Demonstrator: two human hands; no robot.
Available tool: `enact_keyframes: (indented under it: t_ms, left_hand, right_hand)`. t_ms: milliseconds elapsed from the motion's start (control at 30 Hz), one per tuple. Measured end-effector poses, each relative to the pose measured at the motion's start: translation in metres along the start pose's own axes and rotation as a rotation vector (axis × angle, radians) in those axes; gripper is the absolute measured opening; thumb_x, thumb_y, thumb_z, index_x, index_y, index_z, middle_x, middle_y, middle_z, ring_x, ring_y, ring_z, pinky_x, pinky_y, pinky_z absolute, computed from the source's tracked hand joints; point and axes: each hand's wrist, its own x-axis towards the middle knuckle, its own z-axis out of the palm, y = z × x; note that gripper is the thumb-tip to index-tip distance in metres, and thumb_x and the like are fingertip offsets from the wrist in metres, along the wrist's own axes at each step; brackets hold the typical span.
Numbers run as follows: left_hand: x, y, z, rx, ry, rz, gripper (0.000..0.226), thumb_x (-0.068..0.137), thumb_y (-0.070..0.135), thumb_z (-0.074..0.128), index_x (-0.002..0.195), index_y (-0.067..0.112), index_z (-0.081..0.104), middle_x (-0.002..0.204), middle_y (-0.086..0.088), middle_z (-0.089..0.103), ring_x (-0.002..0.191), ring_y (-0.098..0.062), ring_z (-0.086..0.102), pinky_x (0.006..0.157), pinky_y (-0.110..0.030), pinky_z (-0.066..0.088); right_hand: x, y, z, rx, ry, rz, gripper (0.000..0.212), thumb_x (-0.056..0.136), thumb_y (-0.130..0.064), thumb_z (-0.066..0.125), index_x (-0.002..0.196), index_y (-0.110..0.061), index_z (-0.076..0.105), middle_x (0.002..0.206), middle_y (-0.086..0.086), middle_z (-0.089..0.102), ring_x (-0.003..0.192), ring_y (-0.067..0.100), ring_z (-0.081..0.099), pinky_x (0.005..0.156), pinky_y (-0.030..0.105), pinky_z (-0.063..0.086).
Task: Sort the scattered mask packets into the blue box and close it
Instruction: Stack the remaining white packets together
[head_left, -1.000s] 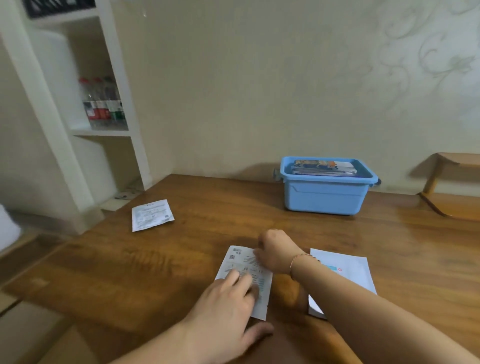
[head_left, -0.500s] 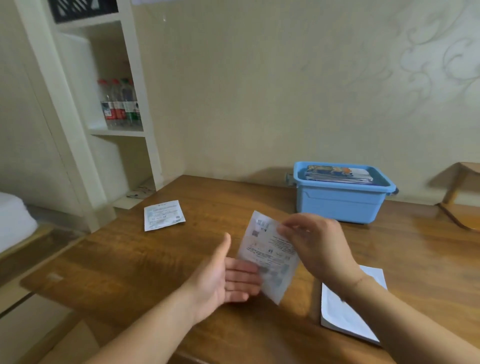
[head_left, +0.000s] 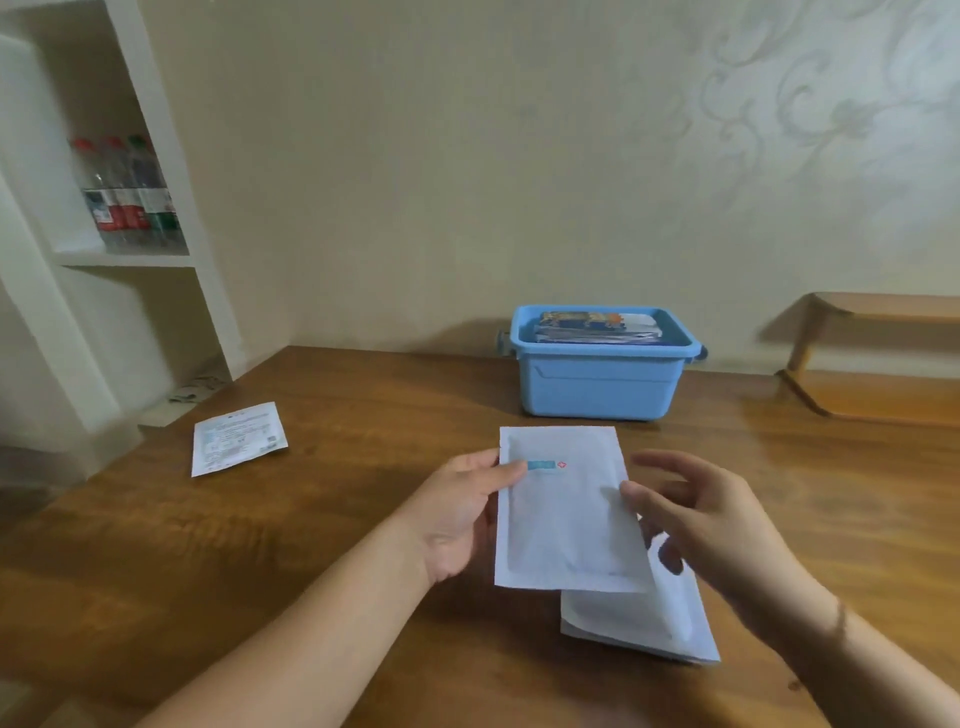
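Presently a white mask packet (head_left: 566, 512) is held upright above the desk (head_left: 322, 530), between the two hands. The left hand (head_left: 457, 512) pinches its left edge, thumb laid on the front face near the small blue label. The right hand (head_left: 711, 525) is loosely spread beside the right edge; its fingertips appear to touch that edge, but contact cannot be confirmed because of motion blur.

Other packets: a second white packet (head_left: 649, 618) lies flat on the desk, partly hidden under the held one. A third packet (head_left: 236, 438), printed side up, lies well apart at the far left of the desk.

The blue box (head_left: 597, 382) stands open at the back of the desk, near the wall, with several packets already stacked inside. No lid is in view.

Handling judgement: the packet is taken to be thin, light, flat and flexible, with a smooth film surface that may slip. An edge pinch on the sealed border is judged adequate; a flat-lying packet is probably best slid or lifted by a corner. Crushing risk is judged low.

Status: sorting is partly done; two packets remain on the desk, and the box is not yet closed.
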Motion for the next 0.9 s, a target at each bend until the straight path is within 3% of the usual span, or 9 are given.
enact_keyframes:
  t_ms: [133,233,300,367,467,667,767,833,900]
  left_hand:
    - [0.019,-0.004,0.042,0.393,-0.003,0.115,0.028,0.095,0.027,0.063,0.122,0.02,0.067,0.106,0.012,0.073,0.104,-0.009,0.067,0.079,-0.019,0.053]
    - [0.03,-0.014,0.052,0.77,0.054,0.163,0.06,0.095,0.028,0.065,0.147,0.028,0.037,0.093,0.016,0.068,0.078,-0.005,0.064,0.06,-0.013,0.047]
    - [0.036,-0.022,0.054,0.937,0.058,0.219,0.07,0.095,0.026,0.064,0.152,0.031,0.024,0.086,0.009,0.069,0.077,-0.006,0.064,0.064,-0.014,0.045]
    - [0.039,-0.027,0.054,1.046,0.06,0.281,0.07,0.096,0.024,0.062,0.153,0.033,0.021,0.086,0.008,0.067,0.082,-0.004,0.063,0.071,-0.015,0.046]
    - [0.038,-0.028,0.053,1.101,0.066,0.321,0.063,0.099,0.022,0.056,0.151,0.033,0.023,0.084,0.007,0.066,0.081,-0.004,0.059,0.063,-0.01,0.038]
    - [0.04,-0.033,0.051,1.181,0.064,0.317,0.064,0.098,0.023,0.058,0.151,0.032,0.024,0.087,0.006,0.065,0.08,-0.009,0.063,0.073,-0.02,0.051]
    - [0.043,-0.034,0.047,1.205,0.102,0.298,0.065,0.096,0.029,0.063,0.15,0.034,0.027,0.091,0.009,0.062,0.083,-0.006,0.061,0.08,-0.022,0.049]
    - [0.041,-0.031,0.038,1.253,0.128,0.3,0.06,0.094,0.036,0.063,0.146,0.035,0.034,0.093,0.011,0.061,0.086,-0.005,0.059,0.083,-0.024,0.051]
    - [0.039,-0.02,0.012,1.369,0.202,0.339,0.054,0.093,0.043,0.062,0.142,0.036,0.04,0.111,0.012,0.059,0.098,-0.005,0.058,0.086,-0.027,0.054]
  right_hand:
    - [-0.004,0.017,-0.029,-0.054,0.05,0.091,0.048,0.086,-0.013,0.071,0.131,-0.021,0.054,0.054,0.003,0.064,0.037,0.015,0.046,0.043,0.029,0.041]
    - [-0.008,0.036,-0.039,-0.186,0.076,0.147,0.051,0.085,-0.015,0.072,0.132,-0.023,0.053,0.062,0.003,0.067,0.038,0.011,0.051,0.042,0.027,0.043]
    - [-0.01,0.042,-0.042,-0.276,0.05,0.116,0.049,0.085,-0.015,0.071,0.131,-0.022,0.054,0.065,0.003,0.069,0.039,0.008,0.053,0.043,0.025,0.044]
    - [-0.013,0.044,-0.041,-0.359,0.026,0.079,0.046,0.085,-0.016,0.068,0.129,-0.024,0.054,0.063,-0.001,0.068,0.045,0.005,0.058,0.045,0.014,0.043]
    - [-0.013,0.041,-0.039,-0.416,0.009,0.044,0.045,0.087,-0.017,0.064,0.13,-0.025,0.052,0.061,-0.005,0.065,0.057,-0.004,0.058,0.051,0.009,0.042]
    - [-0.015,0.044,-0.038,-0.478,-0.067,0.043,0.044,0.088,-0.018,0.062,0.13,-0.025,0.051,0.059,-0.004,0.062,0.058,-0.005,0.057,0.056,0.011,0.044]
    - [-0.015,0.045,-0.038,-0.514,-0.088,0.064,0.044,0.087,-0.024,0.063,0.13,-0.027,0.051,0.063,-0.004,0.064,0.058,-0.003,0.058,0.053,0.013,0.045]
    - [-0.015,0.044,-0.04,-0.553,-0.052,0.073,0.043,0.086,-0.028,0.065,0.127,-0.028,0.053,0.063,-0.005,0.065,0.056,0.002,0.058,0.05,0.016,0.043]
    - [-0.015,0.041,-0.042,-0.619,0.034,0.032,0.042,0.083,-0.03,0.068,0.123,-0.028,0.057,0.06,-0.006,0.063,0.056,0.004,0.058,0.051,0.018,0.042]
